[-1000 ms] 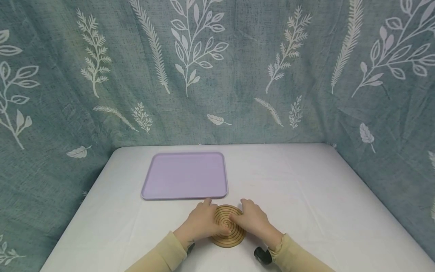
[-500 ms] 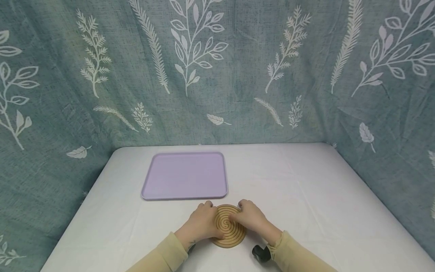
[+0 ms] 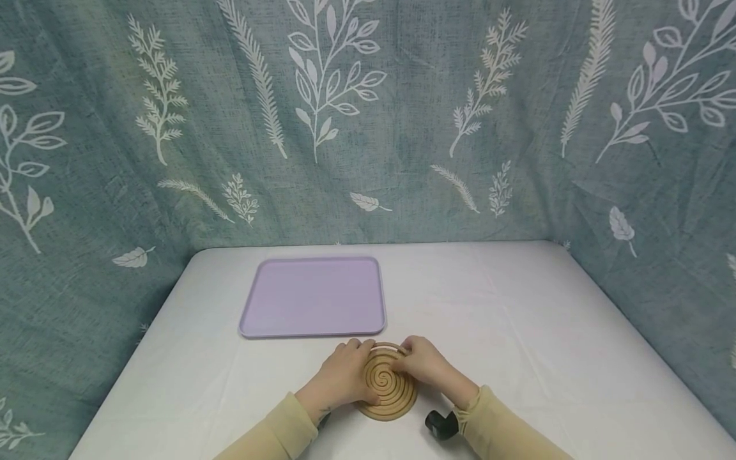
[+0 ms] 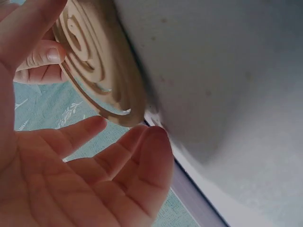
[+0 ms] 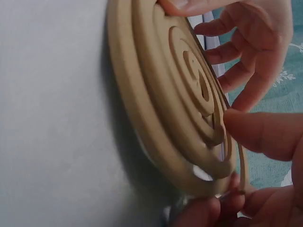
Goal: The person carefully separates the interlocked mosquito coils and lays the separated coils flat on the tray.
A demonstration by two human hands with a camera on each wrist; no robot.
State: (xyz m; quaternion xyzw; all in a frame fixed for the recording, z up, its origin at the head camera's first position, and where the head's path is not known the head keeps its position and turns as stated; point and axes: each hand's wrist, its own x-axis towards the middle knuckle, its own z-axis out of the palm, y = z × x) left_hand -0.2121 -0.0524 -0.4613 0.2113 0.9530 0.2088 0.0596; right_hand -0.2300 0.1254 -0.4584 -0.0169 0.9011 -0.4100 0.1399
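Note:
A flat tan spiral trivet (image 3: 386,386), apparently wooden, lies near the front of the table between both hands. My left hand (image 3: 344,375) holds its left side, thumb on the face and fingers at the far edge. With thumb and fingers, my right hand (image 3: 428,365) grips its right side; the right thumb (image 5: 265,135) presses on the coils in the right wrist view. At the far side the outermost coil stands apart, leaving a thin gap. Left fingertips (image 4: 156,137) meet the rim in the left wrist view, where the coils look loosely spread.
A lilac rectangular tray (image 3: 313,297) lies just beyond the hands, left of centre, on a white-covered table (image 3: 517,319). A black wrist device (image 3: 441,425) sits by the right cuff. Patterned green cloth (image 3: 402,115) hangs behind and at both sides.
The trivet's outer coil has lifted away at the far edge, opening a gap. My left thumb has drawn back toward the left edge, and the left fingers have shifted slightly right along the rim.

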